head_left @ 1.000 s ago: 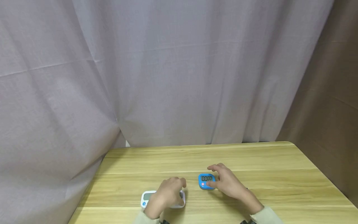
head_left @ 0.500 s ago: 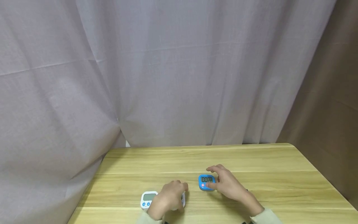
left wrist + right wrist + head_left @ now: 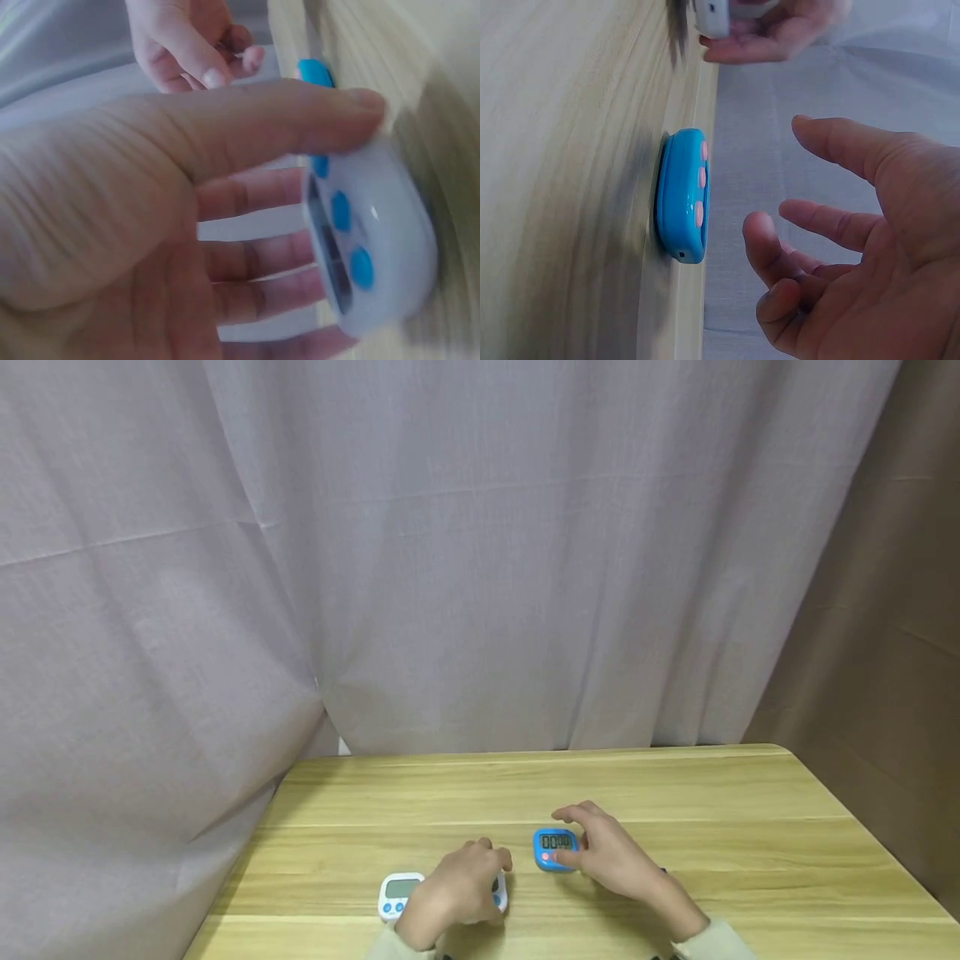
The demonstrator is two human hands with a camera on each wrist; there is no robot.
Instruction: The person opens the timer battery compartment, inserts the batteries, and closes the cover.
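My left hand (image 3: 461,887) grips a white digital timer (image 3: 394,232) with blue buttons by its edges, thumb on one side and fingers on the other. Most of this timer is hidden under the hand in the head view. A second white timer (image 3: 401,888) with blue buttons lies to the left of that hand, partly covered by the wrist. Over the table to the right, a blue timer (image 3: 555,842) with pink buttons lies face up and reads zeros. My right hand (image 3: 611,858) hovers beside it with fingers spread and apart from it, as the right wrist view shows.
The wood-grain table (image 3: 712,827) extends behind and to the right of the hands. A grey curtain (image 3: 480,568) hangs along its back edge and left side, and a brown cloth (image 3: 870,652) drapes on the right.
My left hand has moved a little to the right with the white timer. The right hand, the blue timer and the other white timer stay in place.
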